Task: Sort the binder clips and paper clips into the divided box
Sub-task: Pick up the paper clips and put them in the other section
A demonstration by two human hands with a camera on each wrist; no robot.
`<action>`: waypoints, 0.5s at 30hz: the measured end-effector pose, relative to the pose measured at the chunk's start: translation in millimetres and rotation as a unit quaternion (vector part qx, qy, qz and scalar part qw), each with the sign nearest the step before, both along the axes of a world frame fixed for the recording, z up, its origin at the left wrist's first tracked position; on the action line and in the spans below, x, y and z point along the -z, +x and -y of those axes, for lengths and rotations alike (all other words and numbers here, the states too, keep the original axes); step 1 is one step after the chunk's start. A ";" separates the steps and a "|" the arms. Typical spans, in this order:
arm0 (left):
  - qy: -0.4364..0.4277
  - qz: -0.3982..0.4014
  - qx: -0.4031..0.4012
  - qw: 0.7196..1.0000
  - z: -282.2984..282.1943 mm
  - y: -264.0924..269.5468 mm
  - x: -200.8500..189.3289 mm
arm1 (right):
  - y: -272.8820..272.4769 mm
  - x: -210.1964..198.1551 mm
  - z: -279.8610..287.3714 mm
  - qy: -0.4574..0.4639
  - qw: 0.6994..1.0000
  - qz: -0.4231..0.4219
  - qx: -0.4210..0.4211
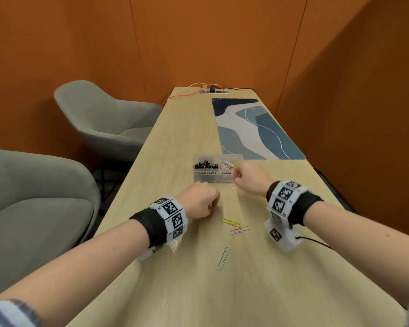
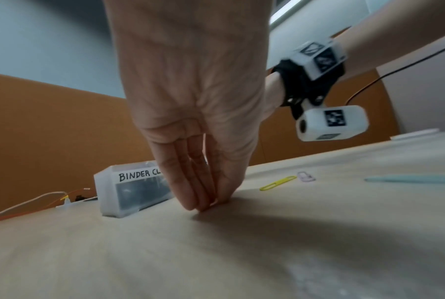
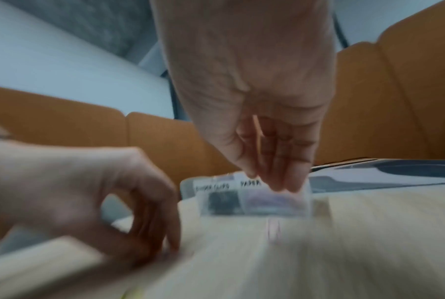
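The clear divided box (image 1: 207, 179) stands mid-table, with black binder clips (image 1: 206, 164) in its left half and coloured paper clips (image 1: 227, 163) in its right half. My left hand (image 1: 213, 206) is down on the table in front of the box, where its fingertips (image 2: 208, 204) pinch a pink paper clip (image 1: 217, 207). My right hand (image 1: 236, 174) hovers over the compartment labelled PAPER. Its fingers (image 3: 285, 178) hang down fairly straight, and the blurred right wrist view shows nothing between them. Loose on the table lie a pink clip (image 1: 235, 190), a yellow clip (image 1: 230, 222), another pink clip (image 1: 239, 230) and a green clip (image 1: 223, 257).
A blue patterned desk mat (image 1: 253, 128) lies behind the box on the right. Cables and a power socket (image 1: 210, 90) sit at the far end of the table. Two grey armchairs (image 1: 104, 119) (image 1: 33, 197) stand along the left table edge. Orange walls enclose the space.
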State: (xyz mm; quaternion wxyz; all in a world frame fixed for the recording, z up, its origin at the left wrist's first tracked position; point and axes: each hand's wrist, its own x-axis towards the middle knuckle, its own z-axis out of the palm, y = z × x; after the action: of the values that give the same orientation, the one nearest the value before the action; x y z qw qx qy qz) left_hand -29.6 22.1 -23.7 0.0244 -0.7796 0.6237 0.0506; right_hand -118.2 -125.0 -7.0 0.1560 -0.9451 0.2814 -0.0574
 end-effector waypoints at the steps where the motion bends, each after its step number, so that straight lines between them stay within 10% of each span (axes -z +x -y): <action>1: 0.000 0.001 -0.001 1.000 0.0 -0.2 0.3 | -3.9 8.7 -5.5 -0.008 0.999 -0.046 -0.011; 9: -0.014 -0.083 -0.039 0.996 1.2 11.2 4.0 | -13.1 21.0 -21.7 -0.148 0.976 -0.138 -0.085; 15: -0.169 -0.137 -0.122 0.968 30.3 19.5 -15.9 | -31.0 18.0 -11.7 -0.035 0.988 -0.114 -0.098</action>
State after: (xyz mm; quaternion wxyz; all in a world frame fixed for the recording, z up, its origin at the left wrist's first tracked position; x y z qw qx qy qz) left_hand -10.1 -8.2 -7.8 -0.1998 -0.8281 0.5210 0.0528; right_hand -149.2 -113.2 -24.9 0.0943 -0.9735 0.2006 0.0561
